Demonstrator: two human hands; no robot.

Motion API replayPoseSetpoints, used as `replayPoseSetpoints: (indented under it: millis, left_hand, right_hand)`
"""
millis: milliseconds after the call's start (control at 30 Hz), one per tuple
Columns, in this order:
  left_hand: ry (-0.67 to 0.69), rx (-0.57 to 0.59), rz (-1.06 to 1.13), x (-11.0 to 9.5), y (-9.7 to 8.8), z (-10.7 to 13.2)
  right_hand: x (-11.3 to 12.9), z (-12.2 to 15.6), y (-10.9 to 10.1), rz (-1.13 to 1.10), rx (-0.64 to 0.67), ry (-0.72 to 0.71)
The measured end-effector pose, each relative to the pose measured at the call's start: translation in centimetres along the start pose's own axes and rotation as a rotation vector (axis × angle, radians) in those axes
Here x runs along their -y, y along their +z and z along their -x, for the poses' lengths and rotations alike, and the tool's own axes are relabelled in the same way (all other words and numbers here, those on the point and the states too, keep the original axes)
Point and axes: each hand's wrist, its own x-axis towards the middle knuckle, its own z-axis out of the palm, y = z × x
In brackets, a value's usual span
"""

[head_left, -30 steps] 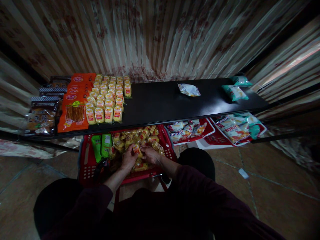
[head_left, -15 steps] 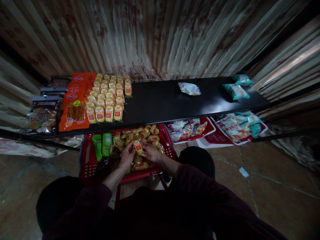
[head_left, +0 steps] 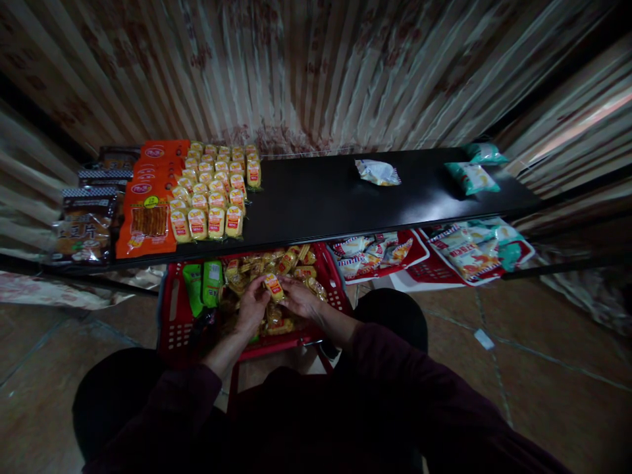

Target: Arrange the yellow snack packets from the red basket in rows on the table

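Observation:
Between my two hands, over a red basket (head_left: 172,336), is a small yellow snack packet (head_left: 273,288) with a red and white label, its printed face up. My left hand (head_left: 254,306) pinches its left side, and the fingers of my right hand (head_left: 300,297) close on its right side. Many similar yellow packets (head_left: 289,260) lie loose in the basket below, along with green packets (head_left: 212,280) at its left. Matching yellow packets (head_left: 216,222) stand in rows on the black shelf (head_left: 306,197), beside orange bags (head_left: 148,217).
Dark brown bags (head_left: 83,227) sit at the shelf's left end. A white packet (head_left: 378,172) and teal bags (head_left: 471,178) lie farther right. Two more baskets of snack bags (head_left: 368,253) stand under the shelf's right half. A patterned curtain (head_left: 306,72) hangs behind.
Both hands keep the yellow packet in nearly the same place above the basket. The view has shifted very slightly; nothing on the shelf has been moved.

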Motion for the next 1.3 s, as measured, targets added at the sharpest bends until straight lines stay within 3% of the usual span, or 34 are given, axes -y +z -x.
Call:
replayPoseSetpoints:
  millis: [100, 300, 733, 1033, 1300]
  left_hand:
    - [-0.015, 0.000, 0.052, 0.0, 0.0, 0.0]
    - [-0.075, -0.091, 0.114, 0.3, -0.1, -0.5]
    - [-0.062, -0.148, -0.011, 0.3, -0.5, -0.6]
    - [0.028, -0.209, -0.100, 0.9, -0.5, -0.9]
    - [0.020, -0.189, -0.141, 1.2, -0.7, -1.0]
  right_hand:
    - [-0.1, -0.2, 0.1, -0.285, -0.006, 0.148]
    - [-0.7, -0.3, 0.0, -0.494, 0.031, 0.248]
    - [-1.5, -0.7, 0.1, -0.573, 0.038, 0.262]
    - [-1.7, -0.6, -0.1, -0.574, 0.026, 0.237]
    - [-1.3, -0.4, 0.1, -0.567, 0.005, 0.228]
